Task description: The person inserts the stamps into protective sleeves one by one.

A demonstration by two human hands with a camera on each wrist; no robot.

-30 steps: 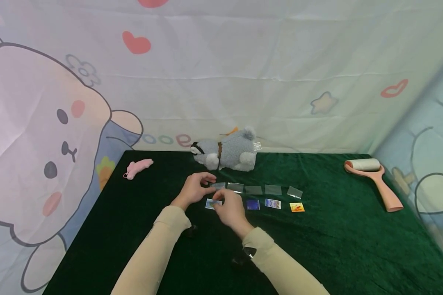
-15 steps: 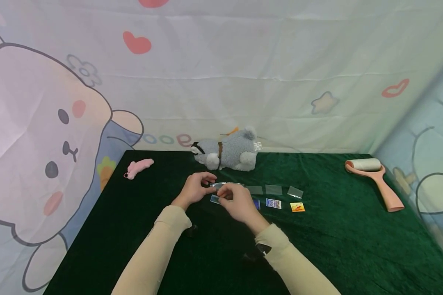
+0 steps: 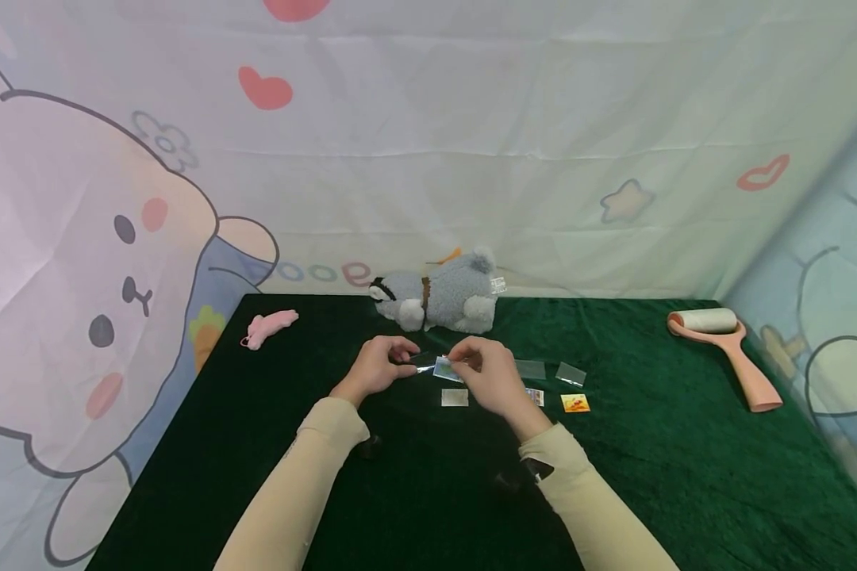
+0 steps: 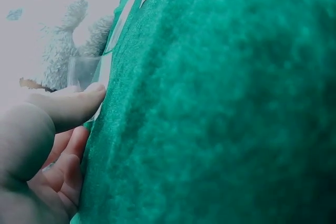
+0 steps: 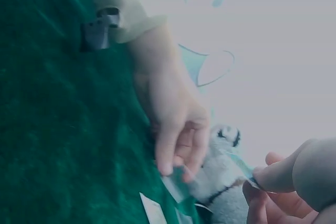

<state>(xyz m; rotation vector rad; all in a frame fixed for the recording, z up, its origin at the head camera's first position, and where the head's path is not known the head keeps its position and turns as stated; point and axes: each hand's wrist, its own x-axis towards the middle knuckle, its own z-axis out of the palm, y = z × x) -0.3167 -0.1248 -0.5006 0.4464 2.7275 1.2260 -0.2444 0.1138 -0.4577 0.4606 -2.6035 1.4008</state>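
In the head view my left hand (image 3: 377, 366) pinches a small clear plastic sleeve (image 3: 424, 366) between thumb and fingers. The same sleeve (image 4: 84, 69) stands out past the thumb tip in the left wrist view. My right hand (image 3: 496, 377) pinches a small blue picture card (image 3: 446, 369), whose left end is right at the sleeve. From the right wrist, the card (image 5: 245, 171) appears edge-on, apart from the other hand's sleeve (image 5: 177, 188). Below the hands lies a pale card (image 3: 455, 397); another picture card (image 3: 536, 396) is partly covered by my right hand.
Right of my hands, two clear sleeves (image 3: 531, 369) (image 3: 570, 374) and an orange card (image 3: 575, 403) lie on green cloth (image 3: 657, 476). Behind is a grey plush toy (image 3: 450, 297). A pink toy (image 3: 270, 325) lies far left, a lint roller (image 3: 728, 349) far right.
My right hand has picked up the leftmost card and carried it right and up beside the sleeve. My left hand stays nearly in place, and its sleeve now appears raised and tilted.
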